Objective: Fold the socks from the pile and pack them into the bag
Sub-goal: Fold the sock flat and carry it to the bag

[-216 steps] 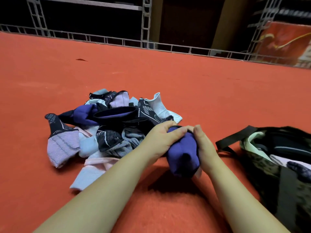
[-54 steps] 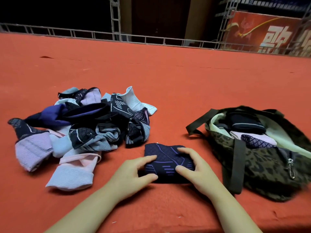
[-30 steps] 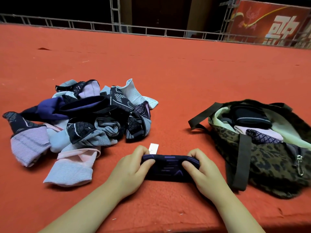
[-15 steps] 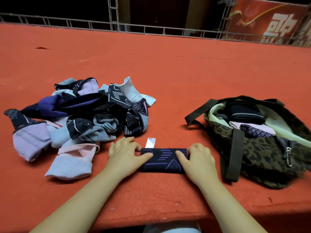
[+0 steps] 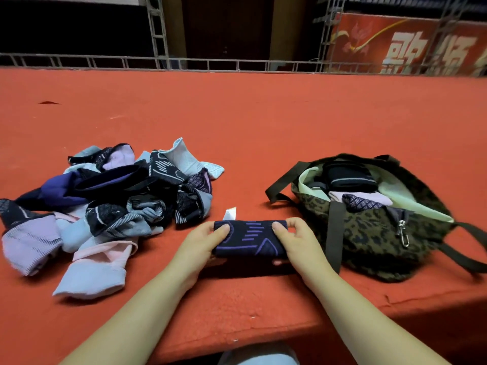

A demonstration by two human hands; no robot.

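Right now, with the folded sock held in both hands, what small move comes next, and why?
Probably carry the folded navy sock rightward to the open bag: left hand and right hand grip its ends, and the bag's mouth gapes beside it.

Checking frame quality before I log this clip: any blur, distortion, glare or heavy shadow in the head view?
Head view: sharp on both hands and the folded sock; no motion blur. Wide-angle bowing curves the red table edge and stretches the corners. Light is even and glare-free, with a dark shadow under the sock. The background behind the railing is dim.
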